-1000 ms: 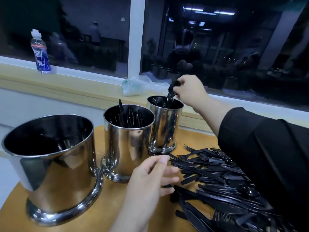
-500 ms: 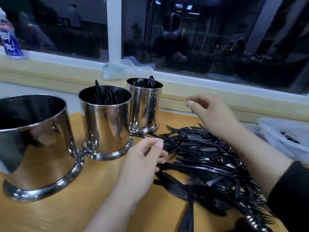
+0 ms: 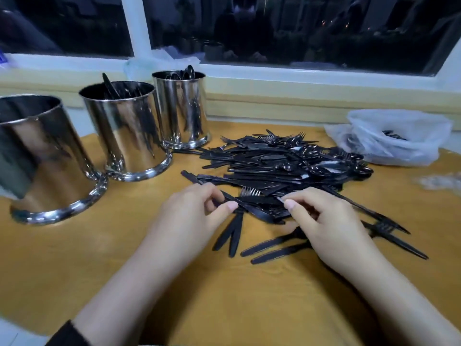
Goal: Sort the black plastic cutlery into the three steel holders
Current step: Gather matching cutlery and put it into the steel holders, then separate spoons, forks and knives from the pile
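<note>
The left hand (image 3: 192, 216) pinches the handle of one black piece between thumb and fingers at the near edge of the cutlery pile (image 3: 279, 166); which kind of piece it is cannot be told. The right hand (image 3: 326, 221) has its fingers curled, thumb and forefinger closing on a thin piece at the same near edge, just beside the left hand; whether it truly has hold of it cannot be told.

Around the hands lie loose pieces: two knives (image 3: 230, 236) side by side under the left thumb, two more handles (image 3: 277, 248) pointing toward the near edge of the table (image 3: 149, 270) beneath the right hand, and two forks (image 3: 389, 231) to the right of that hand. The pile itself, forks, knives and spoons mixed, too many to count, fills the middle of the table toward the far edge.

Three steel holders stand in a row along the left side: the large holder (image 3: 42, 161) at the left edge, the middle holder (image 3: 124, 131) touching its base, the small holder (image 3: 180, 108) near the far edge, its base just beside the pile. The middle and small ones hold black pieces.

A plastic bag (image 3: 399, 138) sits at the far right corner, with some black pieces inside. Bare tabletop lies open along the near edge and between the large holder and the left arm.
</note>
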